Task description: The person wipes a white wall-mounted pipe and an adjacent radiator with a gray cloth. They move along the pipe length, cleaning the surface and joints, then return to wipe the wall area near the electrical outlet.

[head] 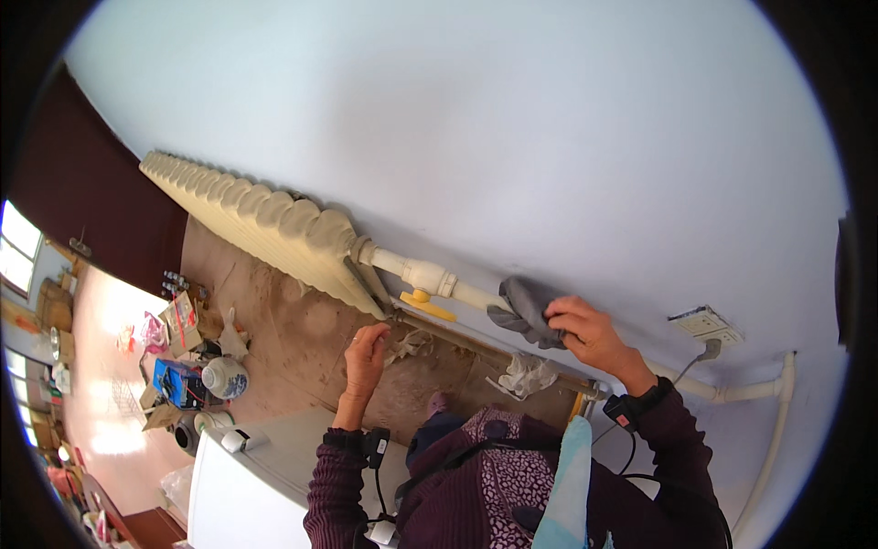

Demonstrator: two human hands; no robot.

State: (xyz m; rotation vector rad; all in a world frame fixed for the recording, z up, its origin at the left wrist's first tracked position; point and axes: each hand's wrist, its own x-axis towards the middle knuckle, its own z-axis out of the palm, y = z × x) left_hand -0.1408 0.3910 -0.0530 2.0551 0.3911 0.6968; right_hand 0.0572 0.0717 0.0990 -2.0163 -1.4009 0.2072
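My right hand grips a dark grey cloth, which is draped over a white plastic heating pipe along the wall. Left of the cloth, the pipe has a valve with a yellow lever handle. Beyond that valve it joins a cream sectional radiator. My left hand hovers below the radiator's near end, its fingers curled in and nothing visible in them. The cloth hides the stretch of pipe under it.
A wall socket with a plugged-in cord lies right of my right hand. Crumpled plastic bags sit by a lower pipe. A white cabinet-like appliance stands at lower left. Beyond it are a blue-and-white porcelain jar and a blue box.
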